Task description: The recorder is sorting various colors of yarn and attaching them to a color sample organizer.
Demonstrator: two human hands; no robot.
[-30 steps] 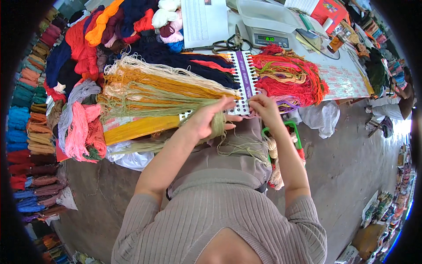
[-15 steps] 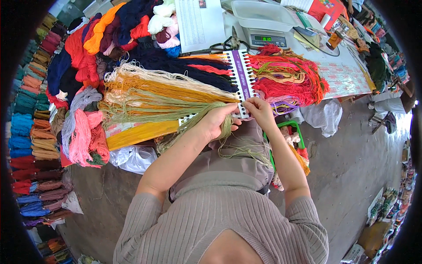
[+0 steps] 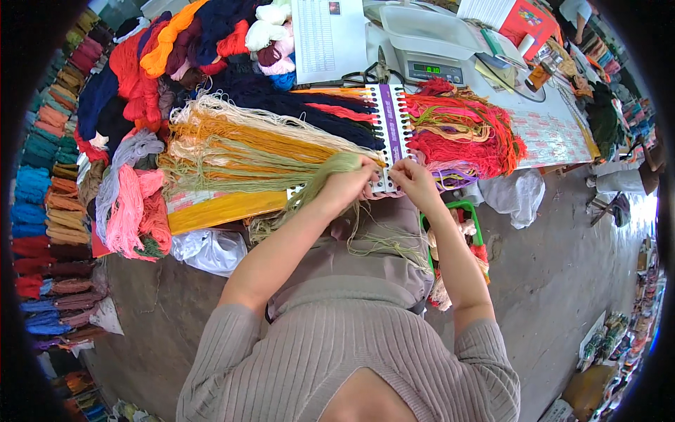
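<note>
My left hand [image 3: 349, 184] is closed around a bundle of pale green thread [image 3: 336, 166], with loose ends hanging toward my lap. Just right of it, my right hand [image 3: 416, 181] pinches at the lower part of a white card [image 3: 384, 156] with a purple stripe and notched edges. What lies between the right fingertips is too small to make out. Threads run through the card's notches: cream, mustard [image 3: 225, 137] and navy [image 3: 309, 116] fan out to the left, while a tangle of red and pink threads [image 3: 464, 126] spreads to the right.
Coloured yarn skeins [image 3: 133, 84] heap at the table's left. Behind the card are a printed sheet [image 3: 316, 49], scissors [image 3: 380, 70] and a digital scale [image 3: 432, 68] bearing a clear tub [image 3: 429, 32]. A green basket [image 3: 464, 205] stands beside my right forearm. A person [image 3: 576, 14] is at far right.
My left hand has drawn slightly left from the card, its fingers more curled, and the green bundle now rises over them. My right hand stays at the card's edge.
</note>
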